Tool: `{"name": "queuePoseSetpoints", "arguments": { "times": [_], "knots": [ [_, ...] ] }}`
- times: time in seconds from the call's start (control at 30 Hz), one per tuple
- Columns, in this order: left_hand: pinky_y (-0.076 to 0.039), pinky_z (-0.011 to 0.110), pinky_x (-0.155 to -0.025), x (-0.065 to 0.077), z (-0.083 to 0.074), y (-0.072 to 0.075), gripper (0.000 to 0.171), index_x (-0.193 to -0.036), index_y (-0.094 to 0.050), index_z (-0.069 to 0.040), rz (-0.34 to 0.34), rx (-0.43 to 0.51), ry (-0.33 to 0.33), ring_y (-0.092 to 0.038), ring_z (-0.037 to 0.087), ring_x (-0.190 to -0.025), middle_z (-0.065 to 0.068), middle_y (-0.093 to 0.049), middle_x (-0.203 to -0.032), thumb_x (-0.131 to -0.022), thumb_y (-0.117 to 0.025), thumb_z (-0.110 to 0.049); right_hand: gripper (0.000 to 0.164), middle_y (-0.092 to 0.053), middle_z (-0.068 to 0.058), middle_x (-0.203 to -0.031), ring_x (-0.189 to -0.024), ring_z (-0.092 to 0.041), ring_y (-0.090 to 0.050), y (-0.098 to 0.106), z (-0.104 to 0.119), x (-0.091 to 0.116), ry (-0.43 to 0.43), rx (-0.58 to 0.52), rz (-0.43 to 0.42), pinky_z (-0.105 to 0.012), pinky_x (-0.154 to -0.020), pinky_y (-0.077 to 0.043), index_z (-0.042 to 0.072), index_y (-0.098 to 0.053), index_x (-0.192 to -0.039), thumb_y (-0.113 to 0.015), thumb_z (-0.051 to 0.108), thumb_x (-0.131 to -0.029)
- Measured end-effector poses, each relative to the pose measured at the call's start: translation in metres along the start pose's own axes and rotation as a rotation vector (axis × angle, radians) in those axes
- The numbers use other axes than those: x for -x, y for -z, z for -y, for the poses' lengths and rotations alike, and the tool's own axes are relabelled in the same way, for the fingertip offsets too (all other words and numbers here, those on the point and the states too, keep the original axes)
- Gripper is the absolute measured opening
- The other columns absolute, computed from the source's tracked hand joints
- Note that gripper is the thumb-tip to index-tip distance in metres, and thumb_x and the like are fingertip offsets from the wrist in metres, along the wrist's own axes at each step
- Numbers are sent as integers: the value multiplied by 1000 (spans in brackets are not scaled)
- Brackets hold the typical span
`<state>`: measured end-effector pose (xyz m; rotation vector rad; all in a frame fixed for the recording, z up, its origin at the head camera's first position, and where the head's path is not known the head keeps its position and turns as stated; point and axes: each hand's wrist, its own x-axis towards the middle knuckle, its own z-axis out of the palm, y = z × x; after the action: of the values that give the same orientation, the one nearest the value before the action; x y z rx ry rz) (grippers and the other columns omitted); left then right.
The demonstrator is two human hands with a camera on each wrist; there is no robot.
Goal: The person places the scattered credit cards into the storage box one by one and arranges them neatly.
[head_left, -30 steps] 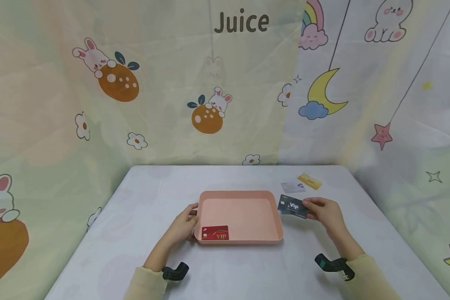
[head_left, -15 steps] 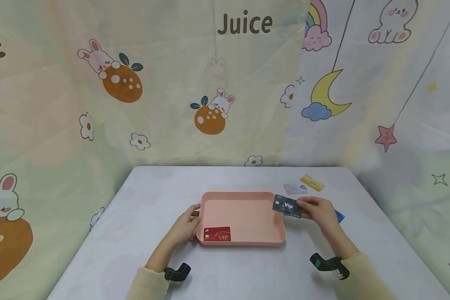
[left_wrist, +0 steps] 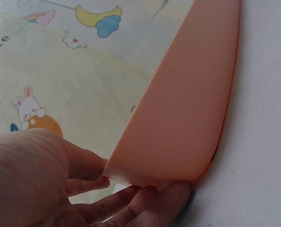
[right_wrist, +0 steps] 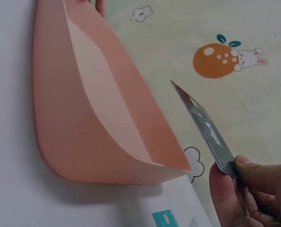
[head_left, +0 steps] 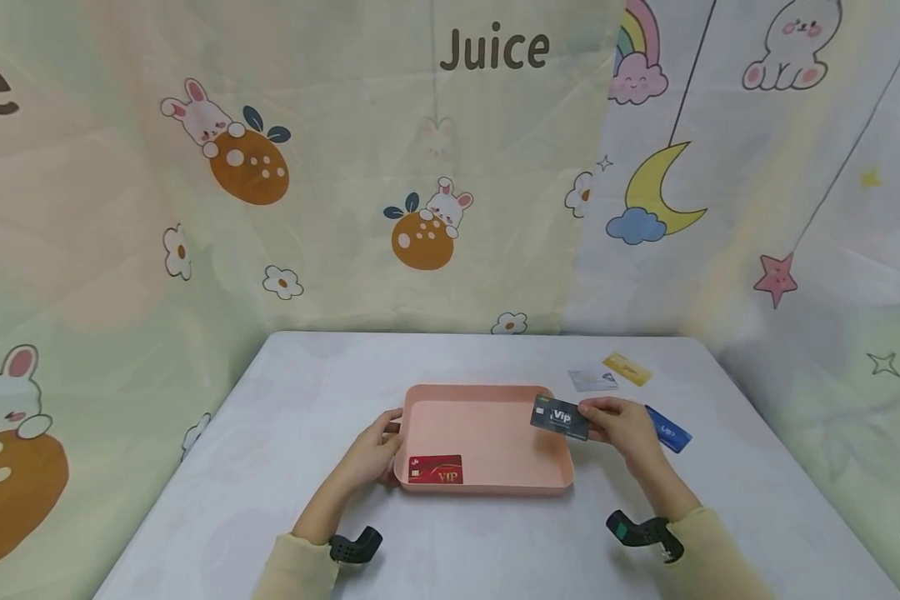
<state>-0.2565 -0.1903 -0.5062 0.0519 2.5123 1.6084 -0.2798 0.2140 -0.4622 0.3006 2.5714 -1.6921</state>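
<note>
A dark grey VIP card (head_left: 560, 417) is pinched between the thumb and fingers of my right hand (head_left: 626, 429). The card is above the right edge of the pink tray (head_left: 487, 429), tilted and apart from the tray in the right wrist view. My left hand (head_left: 367, 454) holds the tray's left end. In the left wrist view, fingers (left_wrist: 173, 196) curl at its lower edge while another digit meets the rim. Inside the tray, at the near left corner, lies a red VIP card (head_left: 435, 470).
On the white table (head_left: 232, 500), right of the tray, lie a blue card (head_left: 669, 429), a pale card (head_left: 592, 381) and a yellow card (head_left: 627, 369). A printed cloth (head_left: 330, 167) hangs behind the table.
My right hand has carried the dark grey card leftward, from beside the tray to over its right edge. The blue card has come into sight behind it. The left hand stays at the tray.
</note>
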Motion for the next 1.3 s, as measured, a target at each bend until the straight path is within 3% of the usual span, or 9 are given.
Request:
{"name": "queuePoseSetpoints", "arguments": {
  "times": [0.27, 1.1, 1.3],
  "knots": [
    [-58, 34, -54, 0, 0, 0, 50, -157, -41, -12, 13, 9, 2, -65, 24, -94, 23, -54, -145, -108, -52, -17, 43, -70, -22, -117, -82, -12, -68, -13, -3, -3, 25, -13, 13, -22, -72, -61, -6, -66, -129, -70, 26, -101],
    [-62, 36, -59, -3, 3, 0, 51, -157, -41, -11, 3, 22, 2, -63, 32, -113, 24, -53, -145, -108, -52, -15, 38, -72, -18, -110, -82, -15, -66, -54, 14, -4, 31, 8, 19, -22, -70, -59, -5, -68, -125, -72, 22, -98],
    [-60, 34, -58, -2, 2, -1, 51, -156, -41, -11, -4, 0, 3, -63, 30, -110, 23, -54, -144, -107, -53, -16, 40, -71, -17, -109, -82, -16, -65, -61, 16, -3, 26, 12, 18, -22, -69, -59, -3, -68, -126, -73, 25, -98]
  ]
}}
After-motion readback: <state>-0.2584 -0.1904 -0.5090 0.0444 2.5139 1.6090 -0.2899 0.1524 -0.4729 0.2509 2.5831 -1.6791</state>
